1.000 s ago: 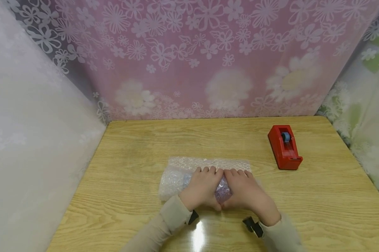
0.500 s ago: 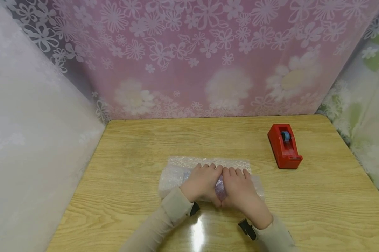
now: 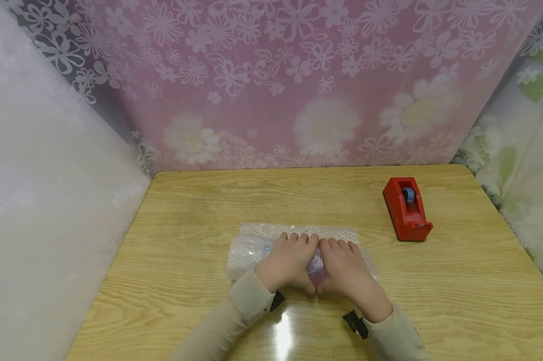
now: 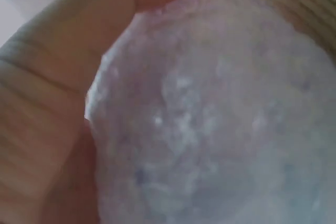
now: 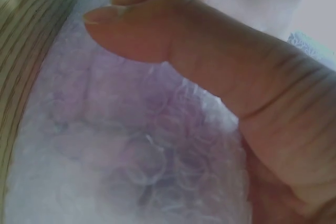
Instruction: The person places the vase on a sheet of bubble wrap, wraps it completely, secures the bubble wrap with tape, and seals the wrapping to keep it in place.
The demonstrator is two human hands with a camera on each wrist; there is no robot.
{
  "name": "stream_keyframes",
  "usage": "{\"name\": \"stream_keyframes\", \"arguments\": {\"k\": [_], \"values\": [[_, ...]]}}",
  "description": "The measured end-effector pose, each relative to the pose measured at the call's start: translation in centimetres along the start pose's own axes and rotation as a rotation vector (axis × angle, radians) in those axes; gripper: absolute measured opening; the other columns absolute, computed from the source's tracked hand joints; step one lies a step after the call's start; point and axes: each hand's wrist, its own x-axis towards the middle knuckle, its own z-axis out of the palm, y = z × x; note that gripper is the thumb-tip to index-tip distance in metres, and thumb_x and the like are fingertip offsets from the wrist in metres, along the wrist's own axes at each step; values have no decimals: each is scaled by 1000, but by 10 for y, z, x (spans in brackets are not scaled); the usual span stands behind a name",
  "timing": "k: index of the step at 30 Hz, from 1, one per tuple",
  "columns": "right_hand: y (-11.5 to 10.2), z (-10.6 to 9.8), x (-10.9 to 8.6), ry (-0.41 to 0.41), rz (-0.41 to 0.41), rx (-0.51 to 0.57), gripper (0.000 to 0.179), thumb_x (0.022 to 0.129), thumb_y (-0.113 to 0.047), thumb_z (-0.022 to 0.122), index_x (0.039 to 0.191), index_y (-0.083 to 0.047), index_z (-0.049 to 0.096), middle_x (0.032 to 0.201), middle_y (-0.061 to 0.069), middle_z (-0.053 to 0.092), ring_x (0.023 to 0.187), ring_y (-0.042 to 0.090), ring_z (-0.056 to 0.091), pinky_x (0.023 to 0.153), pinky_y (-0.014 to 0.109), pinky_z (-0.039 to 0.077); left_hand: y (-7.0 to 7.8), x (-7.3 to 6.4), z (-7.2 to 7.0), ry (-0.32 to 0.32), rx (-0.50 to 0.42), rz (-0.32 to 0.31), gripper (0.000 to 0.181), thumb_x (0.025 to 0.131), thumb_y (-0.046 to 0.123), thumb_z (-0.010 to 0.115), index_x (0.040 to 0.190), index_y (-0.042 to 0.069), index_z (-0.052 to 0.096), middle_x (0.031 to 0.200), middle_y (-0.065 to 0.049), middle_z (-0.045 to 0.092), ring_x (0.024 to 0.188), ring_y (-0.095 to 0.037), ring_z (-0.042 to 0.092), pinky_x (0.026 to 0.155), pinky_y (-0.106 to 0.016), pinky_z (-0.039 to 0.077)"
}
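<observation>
A roll of bubble wrap (image 3: 246, 255) lies on the table around a purple and pale blue object (image 3: 317, 268), whose kind the wrap hides. My left hand (image 3: 289, 260) grips the roll near its middle, fingers over the far side and thumb on the near side. Right beside it, my right hand (image 3: 345, 265) grips the roll the same way, the thumbs nearly meeting. Both wrist views show the bubble wrap (image 4: 199, 119) close up, with the right thumb (image 5: 142, 32) pressed along it. A flat strip of wrap extends beyond the fingers.
A red tape dispenser (image 3: 406, 210) with a small roll of tape stands at the right of the wooden table (image 3: 185, 210). Flowered curtains (image 3: 271, 90) hang behind the table and along both sides.
Over the last second, my right hand has shifted slightly inward, closer to the left one, and less purple shows between them. Both hands keep hold of the roll.
</observation>
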Motion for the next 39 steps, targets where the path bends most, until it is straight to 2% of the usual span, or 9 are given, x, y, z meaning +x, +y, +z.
{"name": "stream_keyframes", "arguments": {"k": [7,11,20,25,29,32,36,39], "values": [[5,0,0,4,-9,27,88,51,-40,94,120,0,55,111,17,62,105,40,57,94,61,42,4,-11,7,169,126,11,103,55,71,82,133,13,49,118,-3,60,103,-23,58,90,-41,47],[5,-1,0,7,-21,45,88,52,-42,93,119,-1,55,110,17,63,104,39,58,92,61,43,6,-16,16,236,176,-6,109,53,74,82,136,12,46,119,-3,59,105,-24,57,93,-44,46],[6,-1,2,6,-27,54,87,53,-45,90,120,-1,55,110,15,62,103,38,59,91,60,44,9,-19,30,346,186,-51,112,50,73,84,136,13,45,123,-4,58,110,-26,55,100,-52,40],[8,1,3,0,-21,63,87,53,-44,90,120,-2,55,112,15,62,105,39,58,91,61,43,9,-18,31,397,186,-44,109,47,72,85,132,14,47,115,-2,60,102,-23,57,93,-47,43],[8,1,3,-10,-14,66,87,53,-45,90,121,-2,55,113,15,62,107,40,58,92,63,41,9,-17,33,428,188,-40,105,47,72,85,128,17,49,108,0,61,95,-21,57,81,-40,44],[7,1,3,-16,-1,49,89,53,-45,90,124,-3,55,116,15,62,109,40,57,94,64,39,9,-16,33,437,191,-39,104,47,73,84,128,17,50,108,-1,61,95,-21,58,78,-39,44],[5,-1,3,-22,16,-1,96,55,-45,90,132,-2,52,123,18,60,114,43,54,99,66,35,7,-14,32,412,188,-49,107,48,76,81,131,17,50,109,-1,61,97,-21,58,79,-40,45],[0,-1,1,6,10,-44,99,56,-45,91,134,-1,50,126,20,59,116,45,53,100,68,34,5,-14,31,378,181,-63,109,49,79,79,134,18,50,110,-1,61,98,-22,58,79,-40,46]]}}
